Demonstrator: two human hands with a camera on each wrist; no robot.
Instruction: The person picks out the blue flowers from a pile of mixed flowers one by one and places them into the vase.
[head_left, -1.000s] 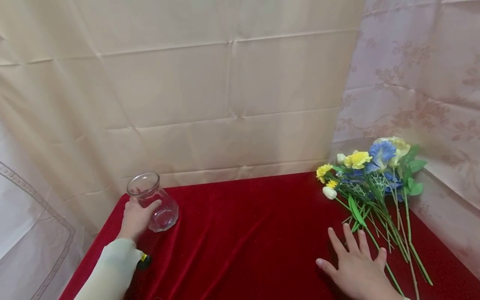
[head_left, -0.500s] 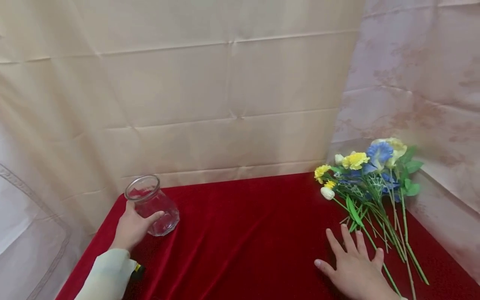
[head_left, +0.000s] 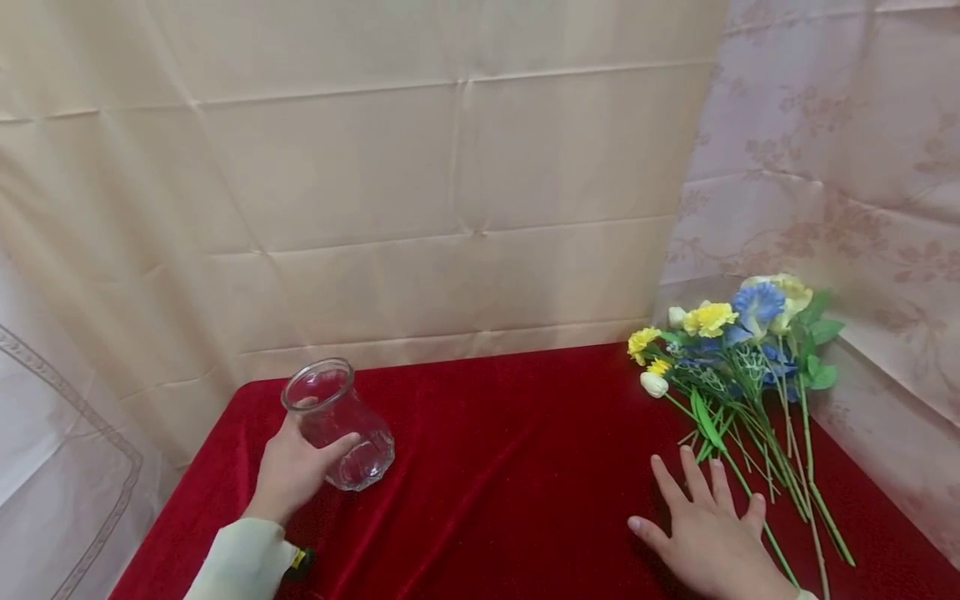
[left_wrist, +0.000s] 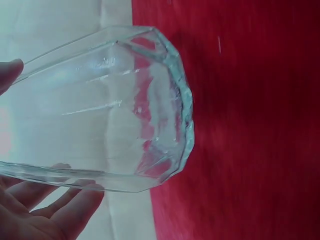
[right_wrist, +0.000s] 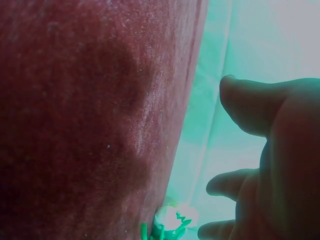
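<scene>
While the left hand (head_left: pixel 291 467) grips the clear, faceted glass vase (head_left: pixel 366 465) between thumb and fingers, left on the red velvet table (head_left: pixel 540 467), positioning appears in hand, next requiring level support; the right hand (head_left: pixel 708 529), fingers spread, is near long-stemmed yellow, blue and white flowers (head_left: pixel 759 307)

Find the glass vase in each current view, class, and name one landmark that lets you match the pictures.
Head: the glass vase is left of centre in the lower half, held by the left hand.
Left wrist: the glass vase reaches from the left edge past the middle, base toward the right.
Right wrist: not in it.
Shared landmark: the red cloth.
</scene>
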